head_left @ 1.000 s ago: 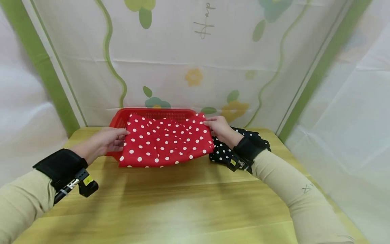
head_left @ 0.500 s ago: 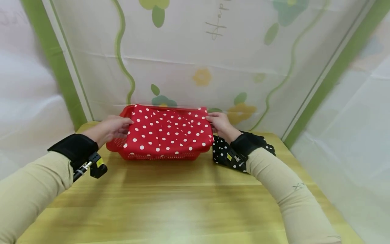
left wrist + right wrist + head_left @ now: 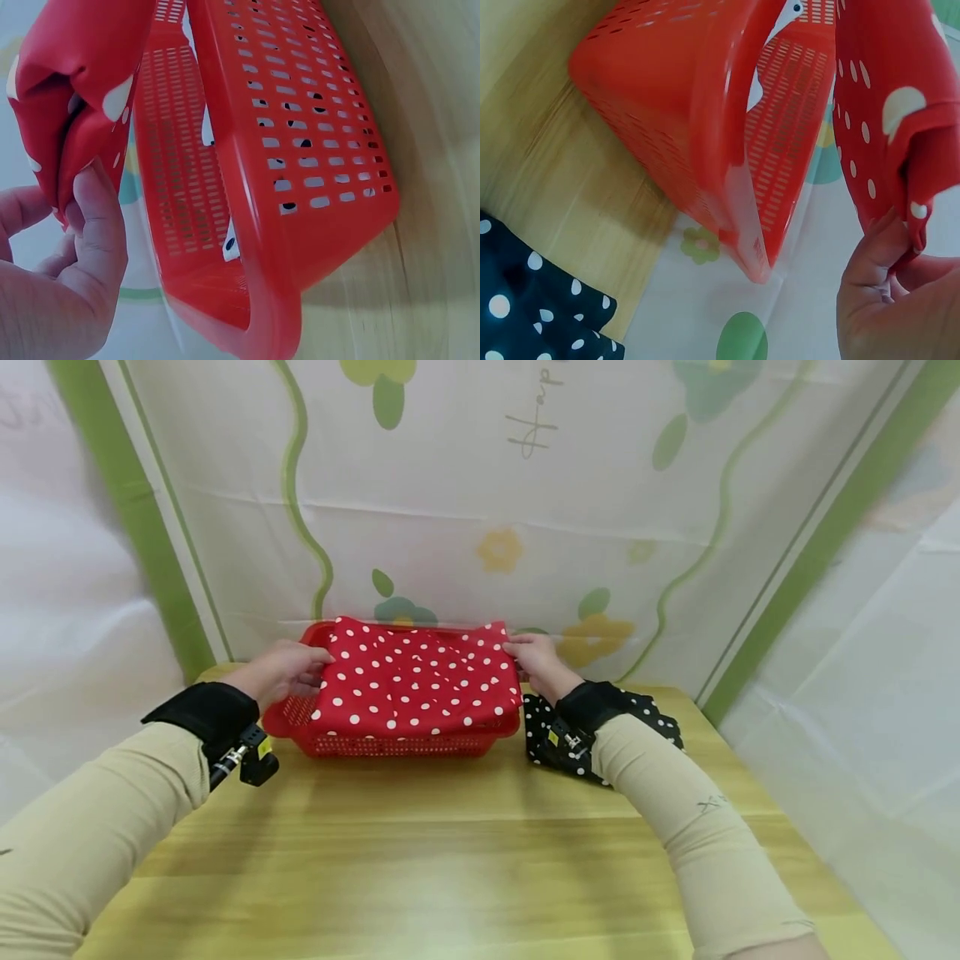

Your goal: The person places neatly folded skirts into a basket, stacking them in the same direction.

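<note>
Evidently, the red polka-dot cloth (image 3: 416,681) is a folded, soft item; it is suspended above the mouth of the red basket (image 3: 405,746), supported at its two ends. The left hand (image 3: 281,670) pinches one end between thumb and fingers; the right hand (image 3: 537,662) pinches the opposite end in the same way. From where I stand, the cloth should handle as light, limp and unbreakable. Expect the middle to sag, and the layers to slide apart if the pinch takes only one ply. Hold at both ends, gathering every layer of the fold.

Certain details cannot be verified. In the head view, the cloth masks most of the basket's interior. The left wrist view shows part of a white spotted piece (image 3: 230,244), apparently fabric, inside; its extent is hidden. The black polka-dot cloth (image 3: 656,718) lies on the table (image 3: 465,843) beside the basket, partly covered by the right wrist strap (image 3: 592,703). The number of folded layers is unclear, as is whether the suspended middle touches the basket. Some fingertips are concealed behind the fabric.
</note>
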`<state>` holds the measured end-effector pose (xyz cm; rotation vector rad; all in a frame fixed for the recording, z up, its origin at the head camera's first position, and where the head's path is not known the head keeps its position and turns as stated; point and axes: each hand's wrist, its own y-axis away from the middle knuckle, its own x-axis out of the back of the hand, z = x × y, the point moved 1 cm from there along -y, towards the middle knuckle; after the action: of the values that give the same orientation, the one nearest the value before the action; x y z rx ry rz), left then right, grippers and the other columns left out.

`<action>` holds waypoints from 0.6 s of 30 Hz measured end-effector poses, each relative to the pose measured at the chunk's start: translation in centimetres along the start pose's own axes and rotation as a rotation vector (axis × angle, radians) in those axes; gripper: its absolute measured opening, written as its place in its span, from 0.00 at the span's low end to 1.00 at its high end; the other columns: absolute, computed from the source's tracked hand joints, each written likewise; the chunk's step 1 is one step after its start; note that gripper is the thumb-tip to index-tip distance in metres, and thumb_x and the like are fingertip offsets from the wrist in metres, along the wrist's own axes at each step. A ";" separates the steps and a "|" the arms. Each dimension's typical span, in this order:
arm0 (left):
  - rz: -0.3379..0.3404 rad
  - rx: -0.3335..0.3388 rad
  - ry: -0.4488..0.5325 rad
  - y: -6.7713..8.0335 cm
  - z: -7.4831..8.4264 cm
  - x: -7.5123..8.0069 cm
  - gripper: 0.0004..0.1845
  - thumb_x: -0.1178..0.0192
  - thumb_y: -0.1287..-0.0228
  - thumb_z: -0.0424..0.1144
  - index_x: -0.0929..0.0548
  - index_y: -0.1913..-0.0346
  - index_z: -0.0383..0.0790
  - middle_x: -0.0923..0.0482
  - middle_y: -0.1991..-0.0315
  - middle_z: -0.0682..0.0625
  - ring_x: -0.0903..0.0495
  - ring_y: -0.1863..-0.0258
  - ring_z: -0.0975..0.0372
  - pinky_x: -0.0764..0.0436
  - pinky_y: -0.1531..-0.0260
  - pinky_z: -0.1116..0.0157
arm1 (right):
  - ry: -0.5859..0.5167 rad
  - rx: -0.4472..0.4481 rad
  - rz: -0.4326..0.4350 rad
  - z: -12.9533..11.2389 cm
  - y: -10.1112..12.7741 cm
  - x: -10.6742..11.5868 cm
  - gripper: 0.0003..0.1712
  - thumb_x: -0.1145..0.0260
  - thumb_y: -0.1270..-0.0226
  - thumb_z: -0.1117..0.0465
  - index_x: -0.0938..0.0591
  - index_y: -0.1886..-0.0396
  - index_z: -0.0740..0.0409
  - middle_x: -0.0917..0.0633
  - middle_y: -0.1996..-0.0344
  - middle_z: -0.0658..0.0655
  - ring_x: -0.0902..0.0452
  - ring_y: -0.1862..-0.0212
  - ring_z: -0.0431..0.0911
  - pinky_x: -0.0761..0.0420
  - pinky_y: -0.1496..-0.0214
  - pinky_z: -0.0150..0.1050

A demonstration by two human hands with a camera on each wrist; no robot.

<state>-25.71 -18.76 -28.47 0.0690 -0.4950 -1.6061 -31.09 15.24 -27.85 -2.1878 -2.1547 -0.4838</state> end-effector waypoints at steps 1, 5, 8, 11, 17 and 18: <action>0.000 -0.001 -0.002 0.0 0.0 0.0 0.37 0.49 0.27 0.43 0.51 0.26 0.27 0.40 0.31 0.32 0.31 0.39 0.44 0.26 0.42 0.54 | -0.007 0.001 0.003 0.1 -0.1 0.0 0.23 0.43 0.25 0.59 0.27 0.34 0.62 0.20 0.49 0.64 0.19 0.67 0.44 0.18 0.69 0.32; -0.007 -0.012 -0.020 -0.4 -0.2 0.4 0.37 0.50 0.27 0.43 0.53 0.26 0.26 0.41 0.31 0.31 0.31 0.38 0.43 0.26 0.43 0.54 | -0.037 0.004 0.002 0.5 -0.5 -0.6 0.23 0.43 0.25 0.60 0.26 0.35 0.63 0.19 0.49 0.64 0.19 0.68 0.44 0.18 0.67 0.33; -0.018 -0.025 -0.046 -0.9 -0.3 0.8 0.36 0.51 0.26 0.43 0.53 0.27 0.25 0.41 0.31 0.30 0.32 0.38 0.42 0.27 0.42 0.53 | -0.048 -0.002 -0.007 0.8 -0.8 -1.2 0.23 0.43 0.25 0.60 0.26 0.35 0.63 0.18 0.49 0.64 0.18 0.65 0.45 0.16 0.62 0.36; -0.024 -0.051 -0.073 -1.4 -0.1 1.1 0.35 0.52 0.25 0.42 0.52 0.27 0.25 0.41 0.32 0.29 0.32 0.39 0.41 0.28 0.41 0.51 | -0.046 -0.004 -0.007 0.8 -0.8 -1.8 0.23 0.44 0.25 0.60 0.27 0.34 0.62 0.19 0.48 0.64 0.19 0.61 0.47 0.17 0.57 0.39; 0.021 -0.119 -0.166 -2.1 0.6 1.5 0.32 0.54 0.24 0.42 0.48 0.30 0.22 0.38 0.35 0.28 0.24 0.52 0.50 0.25 0.43 0.51 | -0.069 0.002 -0.015 0.5 -0.9 -2.8 0.24 0.44 0.25 0.62 0.29 0.32 0.61 0.20 0.45 0.63 0.21 0.55 0.50 0.19 0.50 0.42; 0.031 -0.132 -0.184 -2.2 0.6 1.5 0.31 0.54 0.24 0.41 0.46 0.30 0.21 0.37 0.36 0.28 0.24 0.54 0.51 0.24 0.44 0.52 | -0.076 0.004 -0.015 0.4 -1.0 -2.9 0.24 0.44 0.25 0.62 0.29 0.32 0.61 0.21 0.45 0.63 0.21 0.54 0.50 0.19 0.50 0.42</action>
<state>-28.12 -20.05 -28.31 -0.1868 -0.5276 -1.6190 -31.93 12.52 -29.08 -2.2246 -2.2085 -0.4037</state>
